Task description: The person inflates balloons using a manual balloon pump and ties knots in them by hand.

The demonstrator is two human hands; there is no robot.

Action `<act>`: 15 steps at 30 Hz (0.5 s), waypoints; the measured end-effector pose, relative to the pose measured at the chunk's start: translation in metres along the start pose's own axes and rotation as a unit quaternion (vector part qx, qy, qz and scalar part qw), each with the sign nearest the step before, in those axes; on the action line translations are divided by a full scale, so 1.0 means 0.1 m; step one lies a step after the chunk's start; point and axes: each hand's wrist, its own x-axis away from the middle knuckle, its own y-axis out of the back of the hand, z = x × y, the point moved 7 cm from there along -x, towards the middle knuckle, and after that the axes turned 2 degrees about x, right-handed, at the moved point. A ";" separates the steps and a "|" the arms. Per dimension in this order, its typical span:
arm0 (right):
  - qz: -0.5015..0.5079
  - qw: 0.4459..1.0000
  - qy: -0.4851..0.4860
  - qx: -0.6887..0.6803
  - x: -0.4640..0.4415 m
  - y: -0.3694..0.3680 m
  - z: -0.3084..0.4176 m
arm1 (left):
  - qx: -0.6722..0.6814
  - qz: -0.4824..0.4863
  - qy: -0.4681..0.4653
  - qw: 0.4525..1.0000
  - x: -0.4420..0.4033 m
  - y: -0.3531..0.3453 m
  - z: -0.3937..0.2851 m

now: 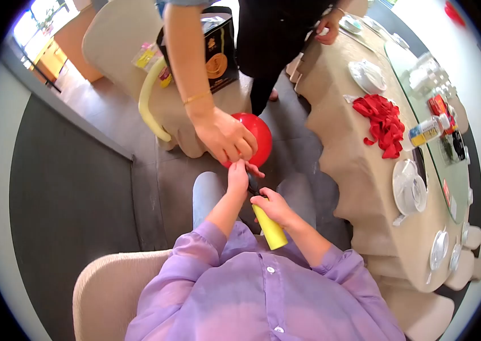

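My right hand [274, 207] is wrapped round a yellow hand balloon pump [270, 232], whose black nozzle end points up and away from me. My left hand [238, 179] is closed at the lower end of an inflated red balloon [258, 133], where it meets the nozzle. The neck itself is mostly hidden by fingers. From above, another person's hand [223, 133] reaches down over the balloon's near side, its fingertips just above my left hand.
A long yellow balloon [147, 105] hangs over a covered chair, by a black bag [217, 54]. On the right, a cloth-covered table [340, 108] bears a pile of red ribbon-like pieces [381, 122], a bottle [427, 131] and wrapped tableware [409, 187]. The other person stands ahead.
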 end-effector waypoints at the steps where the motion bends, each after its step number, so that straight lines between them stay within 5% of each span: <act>1: -0.009 1.000 0.001 -0.011 0.00 0.03 -0.05 | -0.067 0.020 -0.013 0.997 -0.02 -0.09 -0.10; 3: -0.058 0.983 0.142 0.104 0.01 0.12 0.03 | -0.113 0.074 -0.134 0.982 -0.05 -0.27 -0.39; 4: -0.012 0.993 0.080 0.092 0.11 0.09 -0.01 | -0.106 0.074 -0.133 0.983 -0.11 -0.28 -0.41; 7: -0.048 0.979 0.105 0.167 0.43 0.29 -0.07 | -0.136 0.129 -0.144 0.972 -0.12 -0.27 -0.46; 13: -0.052 0.998 -0.016 -0.021 0.65 0.69 -0.37 | -0.245 0.190 -0.164 0.936 -0.16 -0.46 -0.65; 15: -0.076 0.997 0.011 -0.018 0.56 0.69 -0.49 | -0.254 0.224 -0.154 0.928 -0.20 -0.58 -0.76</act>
